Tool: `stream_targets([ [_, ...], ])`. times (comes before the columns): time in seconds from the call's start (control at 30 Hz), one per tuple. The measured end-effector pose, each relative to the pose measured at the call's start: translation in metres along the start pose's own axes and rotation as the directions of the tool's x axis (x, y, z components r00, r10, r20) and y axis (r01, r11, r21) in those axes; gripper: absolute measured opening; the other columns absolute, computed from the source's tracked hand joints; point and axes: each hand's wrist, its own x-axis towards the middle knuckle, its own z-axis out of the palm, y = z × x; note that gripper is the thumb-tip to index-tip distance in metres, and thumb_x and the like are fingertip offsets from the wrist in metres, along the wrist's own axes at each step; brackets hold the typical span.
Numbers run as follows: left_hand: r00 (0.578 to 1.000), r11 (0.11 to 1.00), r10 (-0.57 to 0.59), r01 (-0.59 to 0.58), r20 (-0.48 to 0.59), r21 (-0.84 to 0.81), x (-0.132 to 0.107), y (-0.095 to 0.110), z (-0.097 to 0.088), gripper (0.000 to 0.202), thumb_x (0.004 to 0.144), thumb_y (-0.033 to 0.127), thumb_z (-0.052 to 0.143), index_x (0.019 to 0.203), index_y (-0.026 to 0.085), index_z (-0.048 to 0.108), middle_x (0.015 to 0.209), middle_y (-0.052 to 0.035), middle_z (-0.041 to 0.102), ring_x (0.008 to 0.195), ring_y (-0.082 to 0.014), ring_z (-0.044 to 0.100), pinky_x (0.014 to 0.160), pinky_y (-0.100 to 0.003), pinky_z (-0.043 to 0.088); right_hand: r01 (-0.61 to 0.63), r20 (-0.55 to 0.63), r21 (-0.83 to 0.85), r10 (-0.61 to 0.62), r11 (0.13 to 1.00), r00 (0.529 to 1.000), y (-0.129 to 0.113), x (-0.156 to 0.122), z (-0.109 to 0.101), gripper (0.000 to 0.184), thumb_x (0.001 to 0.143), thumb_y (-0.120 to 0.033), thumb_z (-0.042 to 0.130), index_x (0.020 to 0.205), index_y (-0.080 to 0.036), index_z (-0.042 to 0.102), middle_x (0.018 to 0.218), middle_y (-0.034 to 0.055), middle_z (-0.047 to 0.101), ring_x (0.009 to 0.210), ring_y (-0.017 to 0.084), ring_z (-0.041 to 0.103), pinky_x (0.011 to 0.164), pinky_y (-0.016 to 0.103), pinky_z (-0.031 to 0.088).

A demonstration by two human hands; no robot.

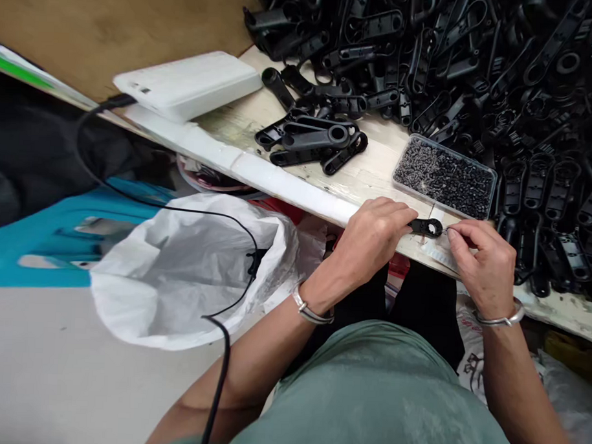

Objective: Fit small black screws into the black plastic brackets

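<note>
Part (pixel 418 226) is prob. handling light/stiff; you're gripping behind its ring (pixel 439 227) w/ L hand (pixel 377 226), R hand (pixel 485 258) pinching tiny bit (pixel 446 231), ID unclear.

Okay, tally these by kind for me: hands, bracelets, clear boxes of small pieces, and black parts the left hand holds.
Left hand and right hand: 2
Bracelets: 2
Clear box: 1
Held black part: 1
Total: 6

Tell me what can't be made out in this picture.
All in the head view:
One end of the black part: covered by the left hand.
Whatever the right hand pinches: too small to identify.
Single pieces in the clear box: too small to tell apart.
Black pile: cut off by the top and right edges.
</note>
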Motion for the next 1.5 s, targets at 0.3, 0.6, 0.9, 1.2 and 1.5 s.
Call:
stream_targets([
  [0.3, 0.998, 0.995, -0.002, -0.005, 0.069, 0.097, -0.001, 0.004, 0.0, 0.01, 0.09, 0.024, 0.064, 0.098, 0.019, 0.067, 0.097, -0.0025, 0.074, 0.092, -0.0198, 0.066, 0.08, -0.033, 0.04, 0.055, 0.068, 0.019, -0.056, 0.998, 0.996, 0.0, -0.003, 0.003, 0.012, 0.095, -0.018, 0.055, 0.088, -0.018, 0.065, 0.088, 0.0055, 0.067, 0.081, 0.019, 0.065, 0.075, 0.031, 0.053],
  [0.6, 0.996, 0.988, 0.001, -0.014, 0.087, 0.154, 0.002, 0.005, 0.001, 0.007, 0.092, 0.022, 0.061, 0.097, 0.02, 0.066, 0.093, 0.0005, 0.075, 0.085, -0.0179, 0.067, 0.075, -0.033, 0.034, 0.176, 0.131, 0.034, -0.179, 0.984, 0.975, 0.006, 0.009, 0.009, 0.012, 0.096, -0.016, 0.054, 0.092, -0.016, 0.065, 0.092, 0.0078, 0.067, 0.086, 0.018, 0.064, 0.081, 0.03, 0.051],
  [0.9, 0.999, 0.985, 0.013, -0.02, 0.044, 0.173, -0.001, 0.004, 0.004, 0.008, 0.093, 0.023, 0.06, 0.097, 0.02, 0.066, 0.094, 0.0011, 0.075, 0.084, -0.0178, 0.066, 0.074, -0.034, 0.032, 0.155, 0.16, 0.046, -0.16, 0.987, 0.974, 0.008, 0.008, 0.009, 0.012, 0.097, -0.017, 0.053, 0.094, -0.018, 0.065, 0.093, 0.0074, 0.066, 0.087, 0.02, 0.065, 0.081, 0.033, 0.053],
  [1.2, 0.999, 0.986, 0.004, -0.01, 0.04, 0.167, 0.0, 0.005, 0.005, 0.009, 0.094, 0.023, 0.058, 0.093, 0.021, 0.066, 0.087, 0.0014, 0.075, 0.079, -0.0161, 0.065, 0.072, -0.033, 0.031, 0.277, 0.268, 0.107, -0.296, 0.955, 0.917, 0.017, 0.018, 0.002, 0.01, 0.097, -0.016, 0.054, 0.095, -0.015, 0.064, 0.095, 0.0088, 0.065, 0.086, 0.02, 0.064, 0.08, 0.033, 0.053],
  [1.5, 0.999, 0.987, -0.025, 0.018, 0.042, 0.161, -0.001, 0.006, 0.006, 0.01, 0.094, 0.025, 0.058, 0.093, 0.02, 0.067, 0.089, 0.0013, 0.075, 0.081, -0.0171, 0.066, 0.073, -0.034, 0.03, 0.353, 0.431, 0.116, -0.367, 0.929, 0.824, 0.024, 0.034, -0.01, 0.015, 0.098, -0.018, 0.05, 0.098, -0.016, 0.065, 0.097, 0.0091, 0.066, 0.085, 0.021, 0.064, 0.076, 0.033, 0.054],
])
